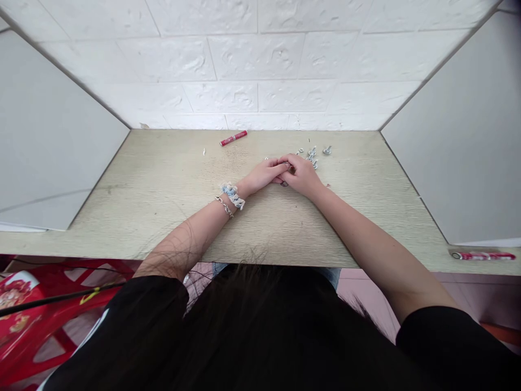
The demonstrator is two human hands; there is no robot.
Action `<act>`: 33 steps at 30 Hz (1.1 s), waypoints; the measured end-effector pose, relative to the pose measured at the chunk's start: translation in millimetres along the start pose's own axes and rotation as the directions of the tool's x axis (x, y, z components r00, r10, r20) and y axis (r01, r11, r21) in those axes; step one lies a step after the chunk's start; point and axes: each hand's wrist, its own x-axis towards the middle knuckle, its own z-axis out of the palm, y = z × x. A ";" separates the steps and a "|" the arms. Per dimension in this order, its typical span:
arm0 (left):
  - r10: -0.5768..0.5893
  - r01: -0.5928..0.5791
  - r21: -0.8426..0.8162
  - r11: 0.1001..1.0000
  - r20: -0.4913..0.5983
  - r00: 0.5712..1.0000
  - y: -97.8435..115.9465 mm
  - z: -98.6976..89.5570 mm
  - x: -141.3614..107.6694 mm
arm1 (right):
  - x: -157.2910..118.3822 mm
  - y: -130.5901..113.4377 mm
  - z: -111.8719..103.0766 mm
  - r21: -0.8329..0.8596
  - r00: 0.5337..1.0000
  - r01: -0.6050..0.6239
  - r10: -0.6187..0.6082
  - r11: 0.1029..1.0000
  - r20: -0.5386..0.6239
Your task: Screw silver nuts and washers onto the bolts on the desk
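Note:
My left hand (264, 175) and my right hand (302, 172) meet over the middle of the table, fingers closed together. Between them they grip a small shiny bolt (284, 183). Only its rounded metal end shows under the fingers; the rest is hidden. Just beyond my right hand lies a small cluster of silver bolts (312, 153), partly covered by that hand. A single bolt (327, 150) lies apart to the right, and a small nut (301, 150) rests left of the cluster.
A red marker-like tube (233, 138) lies near the white brick-patterned wall (236, 57). Another red tube (484, 256) is at the table's front right edge. Grey panels (52, 130) close both sides of the wooden table (163, 184). A red plastic chair (44, 336) stands lower left.

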 end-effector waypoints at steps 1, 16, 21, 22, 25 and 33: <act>-0.002 0.002 0.004 1.000 -0.003 1.000 0.5 0.4 -0.4 | 0.0 0.4 0.2 -0.002 1.000 0.001 -0.001 1.000 0.000; 0.008 -0.008 0.047 0.999 -0.003 1.000 -1.3 -0.7 1.3 | 0.5 -0.5 -1.5 0.006 1.000 -0.010 0.010 1.000 0.011; 0.005 -0.005 0.005 1.000 0.010 1.000 1.3 1.4 -0.9 | 0.2 0.6 -1.3 -0.005 1.000 -0.019 0.019 1.000 0.015; 0.001 -0.001 -0.009 1.000 0.009 1.000 1.4 1.6 -0.9 | 0.1 0.5 -1.2 -0.009 1.000 -0.017 0.017 1.000 0.011; -0.002 0.004 -0.074 0.997 0.017 1.000 0.5 0.3 0.3 | -0.3 -0.4 -1.1 -0.025 1.000 -0.005 0.005 1.000 0.005; 0.000 0.010 -0.171 0.985 0.056 0.998 -6.2 -9.0 6.3 | -0.5 2.0 0.2 -0.010 0.998 0.056 -0.056 0.998 0.009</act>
